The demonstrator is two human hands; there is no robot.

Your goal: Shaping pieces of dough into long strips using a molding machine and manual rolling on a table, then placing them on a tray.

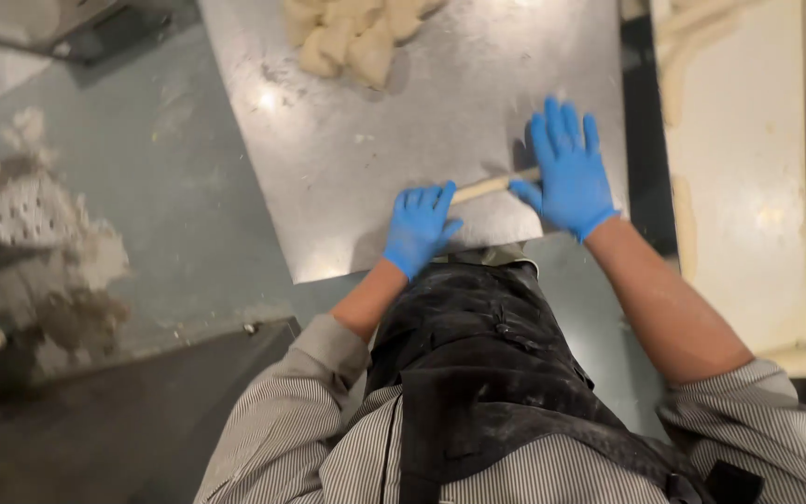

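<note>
Both my hands wear blue gloves and press flat on a thin rope of pale dough point(489, 186) lying on the steel table point(356, 149). My left hand point(419, 224) covers the rope's left end, fingers together and flat. My right hand point(566, 173) lies over the right end with fingers spread. Only the middle stretch of the rope shows between the two palms.
A heap of cut dough pieces point(352, 37) sits at the table's far edge. A pale floured board point(748, 168) stands to the right beyond a dark gap. The grey-green floor point(142, 187) at left has flour and dough debris point(39, 243).
</note>
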